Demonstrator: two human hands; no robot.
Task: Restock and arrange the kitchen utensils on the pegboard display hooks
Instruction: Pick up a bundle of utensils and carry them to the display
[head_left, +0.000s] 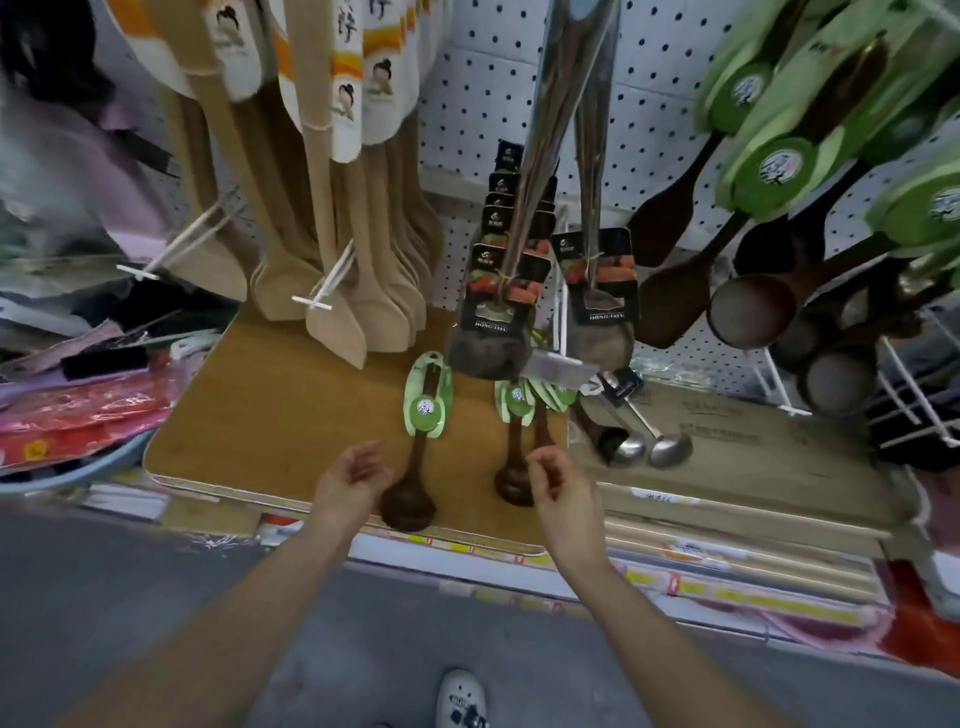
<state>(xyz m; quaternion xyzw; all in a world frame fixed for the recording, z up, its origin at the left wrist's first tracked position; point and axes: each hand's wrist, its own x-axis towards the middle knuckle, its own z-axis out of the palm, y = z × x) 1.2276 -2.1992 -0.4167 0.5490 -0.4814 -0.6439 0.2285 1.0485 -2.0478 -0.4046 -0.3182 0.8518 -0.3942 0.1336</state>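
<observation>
A dark wooden ladle with a green card (422, 421) lies on the wooden shelf board (270, 415), bowl toward me. To its right lies a small bundle of similar ladles (519, 441) with green cards. My left hand (353, 480) hovers just left of the single ladle's bowl, fingers curled and apart, holding nothing. My right hand (558, 486) hovers beside the bundle's bowls, fingers loosely curled, empty. On the white pegboard (483, 104) hang pale wooden spatulas (332, 218), ladles with black cards (498, 291) and dark ladles with green cards (769, 249).
Two steel ladles (649, 441) lie on a cardboard box (753, 441) at the right. Empty white hooks (322, 291) stick out among the spatulas. Pink and red packets (78, 415) pile at the left. A white wire rack (909, 405) stands far right.
</observation>
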